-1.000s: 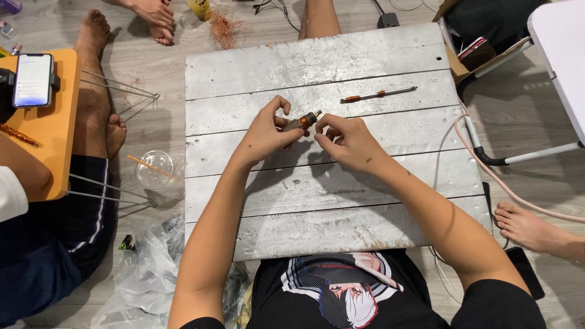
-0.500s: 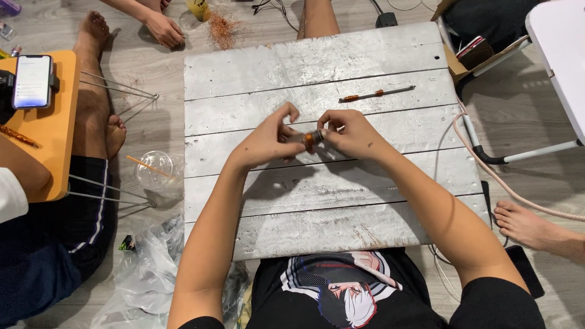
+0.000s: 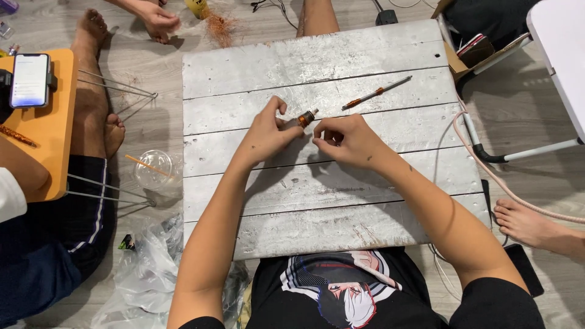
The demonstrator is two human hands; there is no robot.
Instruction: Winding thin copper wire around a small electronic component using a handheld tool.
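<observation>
My left hand (image 3: 266, 133) grips a small copper-wound cylindrical part (image 3: 306, 117) above the grey plank board (image 3: 317, 55), its dark tip pointing up and to the right. My right hand (image 3: 345, 139) hovers just to the right of that part with fingers curled, pinching something too thin to make out, possibly a wire. A thin rod tool with an orange middle (image 3: 376, 92) lies on the board beyond my right hand, untouched.
An orange side table (image 3: 56, 131) with a phone (image 3: 30, 80) stands at left. A clear plastic cup with a straw (image 3: 153, 170) sits on the floor. Other people's feet (image 3: 529, 223) and a hand (image 3: 157, 19) surround the board. A copper wire tangle (image 3: 219, 27) lies beyond it.
My two hands have come slightly apart. The right hand drew back to the right of the part, and the left hand tilted the part so that its tip points up and right.
</observation>
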